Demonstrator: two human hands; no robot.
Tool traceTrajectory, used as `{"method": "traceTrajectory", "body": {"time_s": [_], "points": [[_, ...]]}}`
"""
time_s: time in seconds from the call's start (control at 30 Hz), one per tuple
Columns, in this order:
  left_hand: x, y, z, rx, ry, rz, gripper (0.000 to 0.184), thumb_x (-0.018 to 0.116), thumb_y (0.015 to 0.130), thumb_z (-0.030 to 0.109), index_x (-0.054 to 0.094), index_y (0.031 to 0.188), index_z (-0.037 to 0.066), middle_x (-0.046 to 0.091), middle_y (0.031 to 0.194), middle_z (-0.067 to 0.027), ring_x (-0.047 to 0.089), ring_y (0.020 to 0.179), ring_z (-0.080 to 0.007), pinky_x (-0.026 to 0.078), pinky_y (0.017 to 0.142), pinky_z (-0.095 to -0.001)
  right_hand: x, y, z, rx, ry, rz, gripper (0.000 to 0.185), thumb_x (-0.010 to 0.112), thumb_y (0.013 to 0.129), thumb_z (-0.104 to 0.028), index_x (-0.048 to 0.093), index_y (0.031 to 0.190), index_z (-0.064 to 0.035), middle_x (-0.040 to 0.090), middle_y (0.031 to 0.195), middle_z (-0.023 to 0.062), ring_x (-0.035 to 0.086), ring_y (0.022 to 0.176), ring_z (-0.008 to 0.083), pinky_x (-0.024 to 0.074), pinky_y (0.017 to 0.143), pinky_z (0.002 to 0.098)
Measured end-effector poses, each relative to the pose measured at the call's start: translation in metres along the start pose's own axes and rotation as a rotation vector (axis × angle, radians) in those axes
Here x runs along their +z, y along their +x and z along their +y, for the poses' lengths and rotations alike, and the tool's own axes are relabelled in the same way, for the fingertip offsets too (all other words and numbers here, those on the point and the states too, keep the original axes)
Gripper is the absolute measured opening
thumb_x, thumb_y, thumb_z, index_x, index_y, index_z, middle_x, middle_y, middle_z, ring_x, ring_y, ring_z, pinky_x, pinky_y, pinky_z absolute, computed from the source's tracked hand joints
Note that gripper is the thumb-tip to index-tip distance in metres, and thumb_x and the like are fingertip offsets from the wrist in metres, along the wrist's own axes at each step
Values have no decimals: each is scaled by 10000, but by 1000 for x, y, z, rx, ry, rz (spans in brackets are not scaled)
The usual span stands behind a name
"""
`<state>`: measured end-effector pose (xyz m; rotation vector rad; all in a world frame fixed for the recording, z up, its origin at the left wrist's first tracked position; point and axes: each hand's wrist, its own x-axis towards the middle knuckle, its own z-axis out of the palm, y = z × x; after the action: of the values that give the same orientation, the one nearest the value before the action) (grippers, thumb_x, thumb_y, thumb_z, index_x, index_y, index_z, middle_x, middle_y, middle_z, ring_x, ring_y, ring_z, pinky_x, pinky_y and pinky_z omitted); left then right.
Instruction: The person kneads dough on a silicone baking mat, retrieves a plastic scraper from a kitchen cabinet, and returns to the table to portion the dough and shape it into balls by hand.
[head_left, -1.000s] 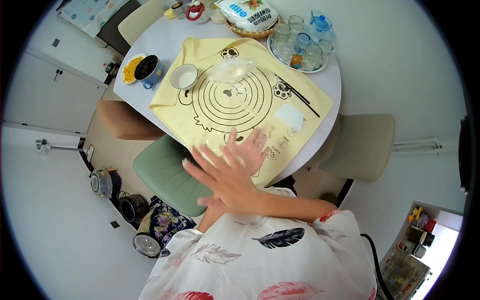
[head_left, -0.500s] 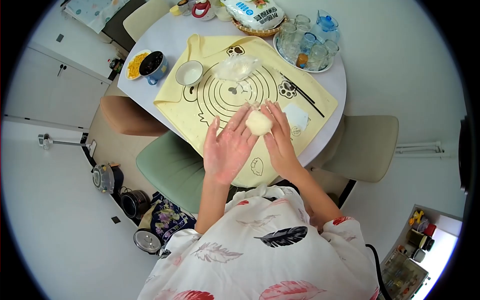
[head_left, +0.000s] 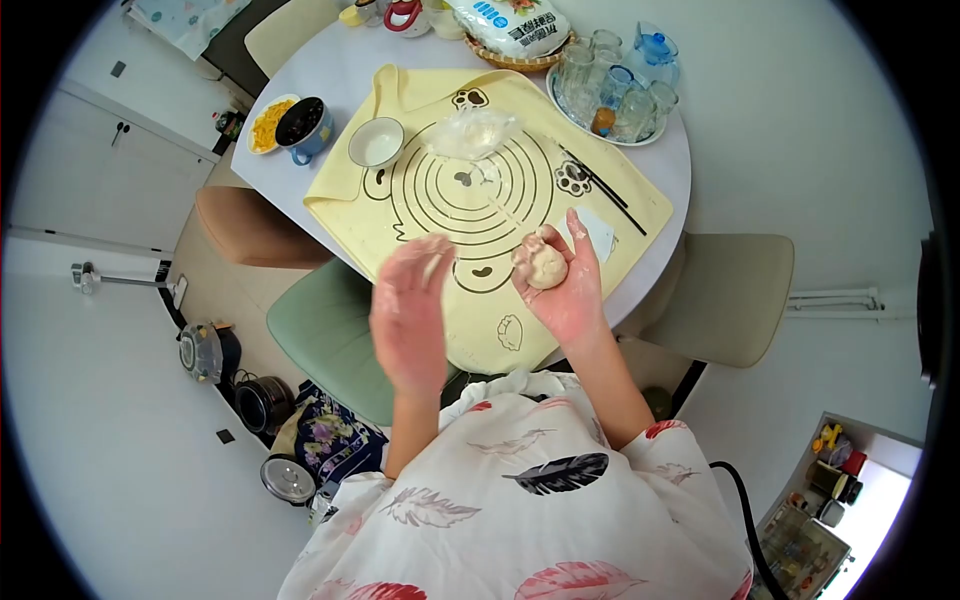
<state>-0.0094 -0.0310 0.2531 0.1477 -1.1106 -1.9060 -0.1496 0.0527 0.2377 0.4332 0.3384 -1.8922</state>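
Observation:
A pale ball of dough rests in my right hand, whose fingers curl around it while the thumb points up. My left hand hovers to the left over the near edge of the yellow pastry mat, holding nothing; its fingers are stretched out and slightly blurred. Flour dusts both hands. Farther back on the mat sit a clear plastic bag with something white in it and a white bowl. A white card or scraper lies just beyond my right hand.
Black chopsticks lie on the mat's right side. A tray of glasses with a blue jug stands back right. Back left are a blue mug and a plate of yellow shreds. Chairs surround the table.
My hands have moved apart: the left went leftward, away from the dough. The right has turned palm up and drawn slightly right, with the dough ball in its curled fingers.

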Motion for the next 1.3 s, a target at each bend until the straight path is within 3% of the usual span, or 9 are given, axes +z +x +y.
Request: {"method": "traceTrajectory", "body": {"time_s": [0.17,0.33,0.4,0.5,0.53,0.63,0.9,1.1,1.3], "points": [[-33,0,-9,-67,-74,87,412,387,872,247,448,1185,-15,513,1174,-146,476,1111,-241,323,1016,-423,-35,17,-10,-46,-238,-251,386,490,883,-410,508,637,-113,474,554,30,465,494,173,372,446,259],[-26,-10,-44,-678,23,121,419,371,916,292,449,1201,-4,509,1202,-122,484,1115,-252,365,986,-401,-45,31,-8,4,-306,-635,340,446,903,-362,519,685,-112,500,622,43,486,541,168,381,470,253],[-31,-16,-60,-759,-244,156,473,332,938,362,436,1220,-3,488,1221,-157,465,1140,-262,348,1005,-419,-37,26,11,-528,-885,-97,229,458,895,-281,571,885,-82,561,826,81,536,724,171,450,653,277],[-24,-12,-56,-784,-462,234,491,322,944,398,446,1200,-2,484,1211,-174,465,1135,-268,350,1005,-416,-33,2,16,-480,-1427,-292,284,494,869,-210,534,1107,-59,543,1095,115,525,957,215,385,904,345],[-22,-9,-54,-784,-535,287,491,324,945,408,456,1182,-1,488,1197,-178,469,1127,-274,356,1003,-409,-37,5,12,-780,-1906,-554,344,517,846,-155,511,1177,-61,517,1194,146,507,1048,262,298,993,413],[-39,-10,-69,-812,-599,408,410,376,946,344,466,1152,1,518,1120,-148,504,1066,-261,402,967,-374,-32,-7,17,-848,-2106,-613,319,537,827,-140,541,1137,-64,513,1199,170,476,1109,280,289,998,447],[-46,-2,-60,-706,-771,502,197,480,908,175,491,994,-1,541,848,-89,546,809,-200,429,959,-413,-52,-2,7,-781,-1278,-111,148,484,883,-95,571,962,-4,634,839,60,594,785,137,463,744,276],[-29,-11,-72,-583,122,251,437,460,924,218,362,1309,37,579,1056,-74,556,1006,-227,369,1000,-403,-63,24,25,-653,-1111,-57,343,398,930,-222,429,1209,-26,479,1220,93,451,1118,167,345,950,309],[-13,-15,-101,-434,636,-59,592,185,960,434,118,1421,68,68,1484,-89,68,1366,-235,72,1095,-333,-59,45,47,-489,-1006,-43,560,253,957,-423,180,1412,-105,218,1453,58,168,1342,201,136,1087,318]]}}
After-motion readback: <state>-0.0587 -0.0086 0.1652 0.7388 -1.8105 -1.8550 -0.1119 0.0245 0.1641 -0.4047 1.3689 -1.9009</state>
